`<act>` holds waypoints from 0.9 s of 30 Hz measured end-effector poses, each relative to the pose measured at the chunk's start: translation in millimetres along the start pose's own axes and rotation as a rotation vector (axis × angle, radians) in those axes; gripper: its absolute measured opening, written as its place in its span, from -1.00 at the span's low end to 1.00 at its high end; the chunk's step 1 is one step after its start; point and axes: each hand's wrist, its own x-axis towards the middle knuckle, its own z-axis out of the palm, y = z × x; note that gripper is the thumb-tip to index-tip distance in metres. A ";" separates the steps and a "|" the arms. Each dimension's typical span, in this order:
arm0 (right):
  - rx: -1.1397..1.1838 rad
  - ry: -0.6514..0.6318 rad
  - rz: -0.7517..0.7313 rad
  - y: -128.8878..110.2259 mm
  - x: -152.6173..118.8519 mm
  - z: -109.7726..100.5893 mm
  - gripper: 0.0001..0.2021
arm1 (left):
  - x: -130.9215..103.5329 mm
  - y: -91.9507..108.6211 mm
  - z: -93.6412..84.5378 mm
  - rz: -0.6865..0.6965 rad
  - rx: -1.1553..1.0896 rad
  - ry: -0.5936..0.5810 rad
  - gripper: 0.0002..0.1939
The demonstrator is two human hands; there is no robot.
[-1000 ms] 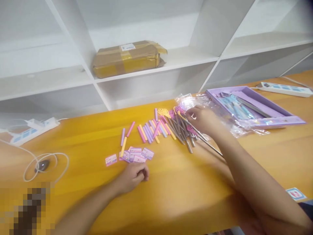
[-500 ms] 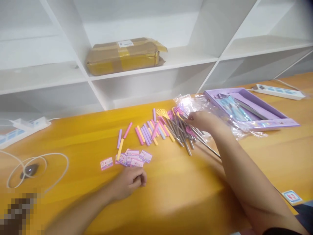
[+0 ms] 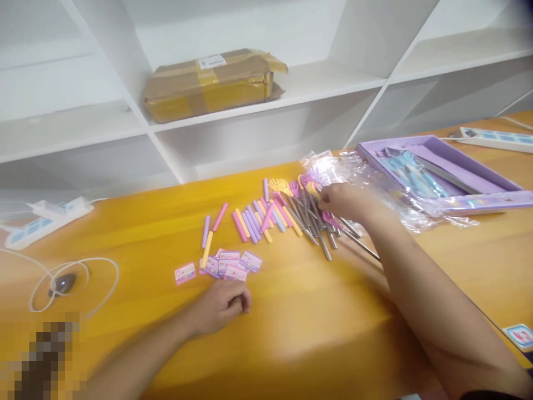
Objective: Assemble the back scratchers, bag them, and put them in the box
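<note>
My right hand [image 3: 343, 201] is at the right side of a pile of back scratchers [image 3: 306, 214], fingers pinched together. These have metal rods and small plastic hand-shaped heads in yellow, pink and purple. A back scratcher with a yellow head [image 3: 312, 189] is at my fingertips; my fingers hide the grip itself. One long metal rod [image 3: 364, 248] passes beneath my forearm. My left hand [image 3: 227, 304] is loosely curled on the table with nothing visible in it, just in front of some pink and purple printed cards [image 3: 233, 272].
Pink, purple and yellow tubes [image 3: 252, 222] lie left of the pile. Clear plastic wrap [image 3: 333, 166] and a purple box [image 3: 491, 175] with blue-wrapped contents are at right. Power strips [image 3: 50, 222], a coiled cable [image 3: 100, 259] and shelving with a taped parcel [image 3: 212, 86] are also here.
The camera view has turned slightly left. A yellow-headed back scratcher has shifted right, to my right fingertips. My left hand stays curled in the same spot.
</note>
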 end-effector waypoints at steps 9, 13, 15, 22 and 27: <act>0.053 0.346 0.099 3.4 -34.7 -22.6 -0.74 | -3.1 -12.9 -37.0 0.061 0.433 0.611 -0.85; 0.139 0.520 0.035 -0.2 -55.0 -32.9 -0.78 | 7.0 -16.5 -62.7 -0.337 0.704 0.633 -0.64; 0.184 0.596 -0.022 -4.5 -64.1 -36.4 -0.79 | 9.1 -18.2 -67.2 -0.433 0.731 0.598 -0.53; 0.295 0.663 -0.202 -18.5 -92.4 -46.4 -0.77 | 8.4 -17.2 -66.5 -0.508 0.723 0.523 -0.48; 0.493 0.675 -0.294 -21.7 -109.8 -58.7 -0.78 | 0.8 5.4 -70.8 -0.466 0.591 0.520 -0.52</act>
